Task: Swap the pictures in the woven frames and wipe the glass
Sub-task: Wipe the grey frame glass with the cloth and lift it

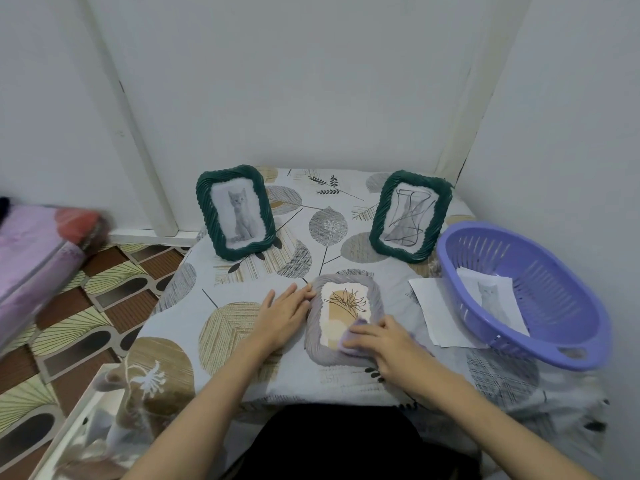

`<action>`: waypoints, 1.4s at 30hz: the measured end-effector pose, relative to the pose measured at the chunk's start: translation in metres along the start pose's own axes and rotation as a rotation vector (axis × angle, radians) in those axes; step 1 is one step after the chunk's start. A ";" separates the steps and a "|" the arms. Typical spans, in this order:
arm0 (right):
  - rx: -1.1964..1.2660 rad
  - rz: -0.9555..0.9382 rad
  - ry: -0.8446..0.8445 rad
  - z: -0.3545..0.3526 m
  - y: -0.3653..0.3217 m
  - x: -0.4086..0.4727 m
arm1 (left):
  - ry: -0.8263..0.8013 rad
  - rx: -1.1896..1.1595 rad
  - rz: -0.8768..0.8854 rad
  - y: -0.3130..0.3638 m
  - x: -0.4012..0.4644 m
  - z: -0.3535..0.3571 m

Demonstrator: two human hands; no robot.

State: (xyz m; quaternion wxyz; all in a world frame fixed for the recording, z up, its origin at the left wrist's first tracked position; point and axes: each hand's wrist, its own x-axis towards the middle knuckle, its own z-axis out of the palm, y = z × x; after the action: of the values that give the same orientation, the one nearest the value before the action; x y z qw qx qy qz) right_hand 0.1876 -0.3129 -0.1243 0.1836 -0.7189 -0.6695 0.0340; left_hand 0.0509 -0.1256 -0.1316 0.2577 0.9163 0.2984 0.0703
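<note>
A grey woven frame (313,341) lies flat in front of me, holding a picture of a line-drawn plant on beige. My left hand (284,311) rests flat beside it, fingertips touching its left rim. My right hand (375,339) presses a lilac cloth (354,332) onto the lower right of its glass. Behind, two dark green woven frames stand upright: the left green frame (235,212) shows a grey kitten, the right green frame (410,216) shows a scribbled vase drawing.
A purple plastic basket (540,271) sits at the right with a cat print (491,299) inside and a white sheet (427,299) under its edge. The leaf-patterned tablecloth (235,327) covers a small table against white walls. A pink bundle (41,251) lies at the left.
</note>
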 end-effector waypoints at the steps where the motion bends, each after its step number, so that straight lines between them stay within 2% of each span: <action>1: 0.088 0.113 -0.012 -0.008 0.004 -0.001 | 0.046 -0.058 0.001 0.002 -0.001 -0.003; 3: 0.330 0.305 0.124 -0.024 0.007 0.003 | 0.228 -0.210 0.029 0.020 -0.009 -0.008; 5: 0.561 0.442 0.286 -0.039 -0.003 0.012 | 0.314 -0.531 -0.047 0.052 -0.016 -0.012; 7: 0.776 0.522 0.317 -0.043 -0.021 0.025 | 0.148 -1.045 -0.226 0.082 -0.017 -0.016; 8: 0.879 0.547 0.314 -0.041 -0.030 0.031 | 0.066 -1.198 -0.309 0.089 -0.017 -0.015; 9: 0.964 0.575 0.300 -0.038 -0.038 0.037 | 0.019 -1.240 -0.331 0.092 -0.018 -0.015; 10: 1.037 0.590 0.290 -0.036 -0.044 0.042 | 0.019 -1.187 -0.309 0.091 -0.020 -0.016; 12: 1.114 0.622 0.292 -0.032 -0.046 0.047 | 0.138 -0.980 -0.242 0.074 -0.022 -0.016; 13: 1.084 0.644 0.296 -0.033 -0.042 0.047 | 0.166 -0.924 -0.246 0.064 -0.023 -0.020; 14: 0.974 0.678 0.294 -0.032 -0.034 0.047 | 0.175 -0.889 -0.267 0.053 -0.025 -0.026; 17: 0.352 0.852 0.186 -0.023 -0.006 0.038 | 0.229 -0.729 -0.350 0.022 -0.033 -0.047; 18: 0.214 0.910 0.141 -0.018 0.000 0.035 | 0.246 -0.625 -0.366 0.011 -0.034 -0.050; 20: 0.088 0.951 0.090 -0.010 0.004 0.029 | 0.274 -0.350 -0.405 -0.002 -0.040 -0.051; 24: 0.059 0.921 0.140 0.000 -0.001 0.026 | 0.196 0.214 -0.349 -0.019 -0.046 -0.025; 26: 0.097 0.919 0.176 0.003 -0.002 0.029 | 0.181 0.345 -0.322 -0.024 -0.045 -0.016; 29: 0.269 0.942 0.251 0.004 -0.002 0.033 | 0.274 0.444 -0.246 -0.012 -0.037 -0.017; 30: 0.350 0.941 0.297 0.003 -0.002 0.034 | 0.314 0.419 -0.192 -0.005 -0.033 -0.019; 32: 0.500 0.922 0.364 -0.001 -0.004 0.034 | 0.273 0.168 -0.153 0.013 -0.026 -0.022; 35: 0.580 0.810 0.435 -0.005 -0.005 0.032 | 0.202 -0.378 -0.208 0.033 -0.019 -0.024; 37: 0.635 0.752 0.480 -0.007 -0.005 0.029 | 0.168 -0.648 -0.319 0.038 -0.013 -0.022; 39: 0.746 0.726 0.539 -0.011 -0.003 0.029 | 0.083 -0.800 -0.400 0.042 -0.009 -0.020; 42: 0.864 0.673 0.551 -0.022 0.002 0.033 | 0.076 -0.944 -0.375 0.047 -0.005 -0.023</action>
State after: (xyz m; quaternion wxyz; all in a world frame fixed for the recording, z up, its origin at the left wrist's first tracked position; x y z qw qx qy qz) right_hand 0.1995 -0.2858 -0.0983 0.6042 -0.7338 -0.2591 0.1713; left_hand 0.0644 -0.1511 -0.0872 0.6408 0.6275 0.4025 0.1834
